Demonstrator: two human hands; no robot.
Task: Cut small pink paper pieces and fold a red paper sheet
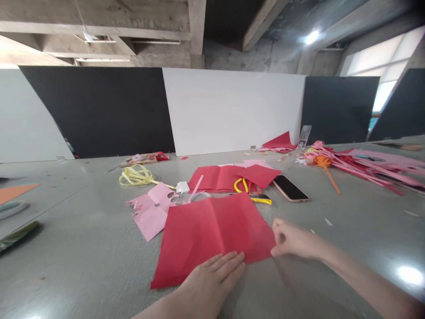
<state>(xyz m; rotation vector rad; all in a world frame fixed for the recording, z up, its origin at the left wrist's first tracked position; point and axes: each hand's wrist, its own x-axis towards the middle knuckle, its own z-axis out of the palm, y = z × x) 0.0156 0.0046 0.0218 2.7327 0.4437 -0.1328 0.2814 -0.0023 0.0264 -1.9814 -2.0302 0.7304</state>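
A large sheet of red paper [202,228], creased down its middle, lies in front of me on the grey table. My left hand [217,277] rests flat on its near edge, fingers stretched out. At the paper's right edge, my right hand [287,239] is closed with the edge between thumb and curled fingers. Just beyond the sheet are scissors with yellow and red handles [243,184], a yellow utility knife [260,200] and a roll of clear tape [201,196], partly covered by paper. Pink paper with cut-out holes [151,217] sits to the left, partly under the red sheet.
More red paper [212,177] lies behind, beside a phone [291,188]. Yellow ribbon [136,176] is coiled at left. Pink and red strips [358,168] with an orange paper flower [323,161] are heaped at right. Black and white panels [235,110] stand along the back.
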